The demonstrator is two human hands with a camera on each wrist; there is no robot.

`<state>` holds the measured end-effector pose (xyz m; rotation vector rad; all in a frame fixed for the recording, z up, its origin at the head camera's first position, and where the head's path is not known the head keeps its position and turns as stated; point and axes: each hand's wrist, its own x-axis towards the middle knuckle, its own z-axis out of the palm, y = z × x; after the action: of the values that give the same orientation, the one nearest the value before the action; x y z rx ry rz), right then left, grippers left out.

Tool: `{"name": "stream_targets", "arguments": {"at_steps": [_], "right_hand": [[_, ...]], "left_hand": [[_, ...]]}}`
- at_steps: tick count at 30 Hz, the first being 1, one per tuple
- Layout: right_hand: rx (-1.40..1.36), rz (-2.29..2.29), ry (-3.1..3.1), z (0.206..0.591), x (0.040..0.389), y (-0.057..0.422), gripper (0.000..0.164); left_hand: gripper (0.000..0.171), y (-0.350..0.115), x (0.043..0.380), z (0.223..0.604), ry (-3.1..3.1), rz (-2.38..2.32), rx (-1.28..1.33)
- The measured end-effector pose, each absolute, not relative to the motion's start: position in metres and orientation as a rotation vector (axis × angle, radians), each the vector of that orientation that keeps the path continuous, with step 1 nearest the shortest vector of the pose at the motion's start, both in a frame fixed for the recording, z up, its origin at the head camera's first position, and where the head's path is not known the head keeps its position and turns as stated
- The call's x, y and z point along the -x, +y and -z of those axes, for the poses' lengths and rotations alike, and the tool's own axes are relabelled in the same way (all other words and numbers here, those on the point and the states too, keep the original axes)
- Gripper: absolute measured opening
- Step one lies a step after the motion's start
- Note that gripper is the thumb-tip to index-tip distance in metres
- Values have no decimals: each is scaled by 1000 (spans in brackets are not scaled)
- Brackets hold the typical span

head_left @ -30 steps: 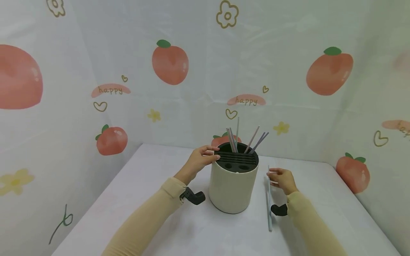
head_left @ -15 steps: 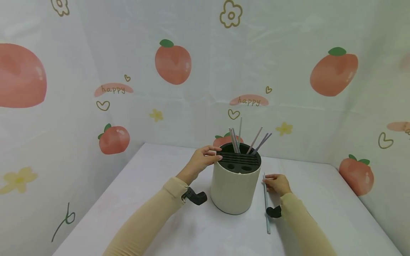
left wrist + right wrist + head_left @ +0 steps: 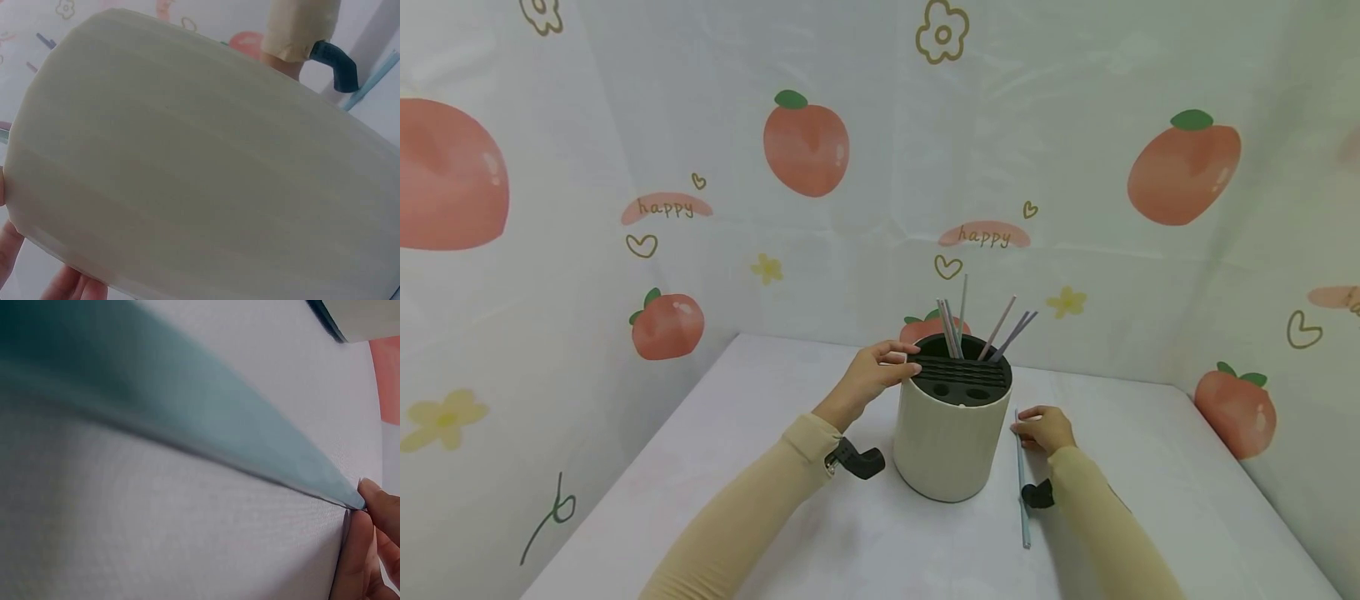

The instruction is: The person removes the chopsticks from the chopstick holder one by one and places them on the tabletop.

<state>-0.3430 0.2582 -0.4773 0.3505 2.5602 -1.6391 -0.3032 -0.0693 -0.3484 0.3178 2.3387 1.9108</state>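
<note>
A cream, round knife holder stands upright on the white table in the head view. Its black top has slots, two holes and a wider opening at the back. My left hand grips the holder's left rim; the left wrist view has its fingertips at the edge of the cream wall. To the right of the holder lies a thin light blue straw, pointing away from me. My right hand pinches its far end between thumb and finger, as the right wrist view makes plain. Several straws lean out of the holder's back opening.
The white table reaches back to a curtain printed with peaches, flowers and hearts. A black wrist camera sits on the left wrist, another black wrist camera on the right.
My right hand has come down and to the left and now pinches the straw, which has shifted slightly left. My left hand stays on the holder's rim.
</note>
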Motion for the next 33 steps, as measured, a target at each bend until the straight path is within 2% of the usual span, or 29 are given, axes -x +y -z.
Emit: {"name": "stream_targets", "arguments": {"at_steps": [8,13,18,24,33], "right_hand": [[-349,1621,2576,474,339,260,38],[-273,1692,2588,446,333,261,42],[17,2094,2454,396,327,263,43],[442,2537,2143,345,316,257,17],[841,2642,1996,322,302,238,25]], "left_hand": [[31,-68,302,348,2335,-1915,-328],[32,-68,302,350,2333,-1913,-332],[32,-69,303,350,2353,-1909,-350],[32,-70,304,350,2361,-1907,-345],[33,-70,304,351,2346,-1909,-358]]}}
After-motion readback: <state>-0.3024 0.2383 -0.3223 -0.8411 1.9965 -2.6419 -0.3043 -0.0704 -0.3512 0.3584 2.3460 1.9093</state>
